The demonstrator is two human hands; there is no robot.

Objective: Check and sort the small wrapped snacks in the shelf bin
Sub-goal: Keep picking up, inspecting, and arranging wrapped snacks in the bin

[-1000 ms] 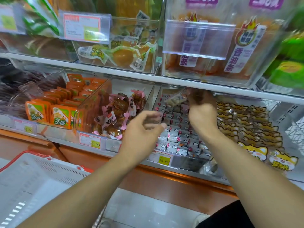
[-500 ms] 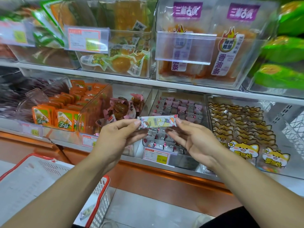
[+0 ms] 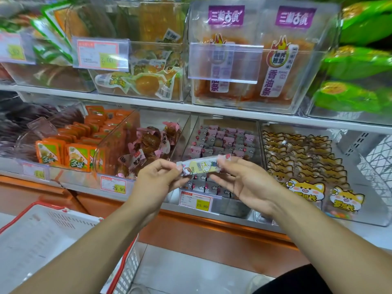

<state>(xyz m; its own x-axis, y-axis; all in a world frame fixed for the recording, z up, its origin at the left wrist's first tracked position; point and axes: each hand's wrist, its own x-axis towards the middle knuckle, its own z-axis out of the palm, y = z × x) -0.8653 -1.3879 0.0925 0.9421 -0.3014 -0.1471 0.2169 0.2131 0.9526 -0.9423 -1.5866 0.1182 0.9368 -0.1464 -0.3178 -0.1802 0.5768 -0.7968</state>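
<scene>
My left hand (image 3: 158, 180) and right hand (image 3: 247, 181) are raised side by side in front of the lower shelf, each pinching one end of a single wrapped snack (image 3: 201, 166) between thumb and fingertips, with the other fingers loosely curled. The snack lies level between them, printed face up toward me, stretched lightly from end to end. Both forearms reach up from the bottom corners of the view and converge toward it.

I judge the task to be at an early or middle point: one piece is out and under inspection, and nothing shows it sorted yet. Directly beyond my hands sits the clear shelf bin (image 3: 224, 206), full of small pink and grey wrapped pieces in fairly neat rows, so most of the checking appears left to do. The snack I hold looks yellow and white, unlike those rows, so I suspect it is a stray, though I cannot read its print.

Below my left forearm is a white basket (image 3: 48, 236) with a red rim. Just under my hands, on the bin front, hangs a price tag (image 3: 196, 200).
</scene>
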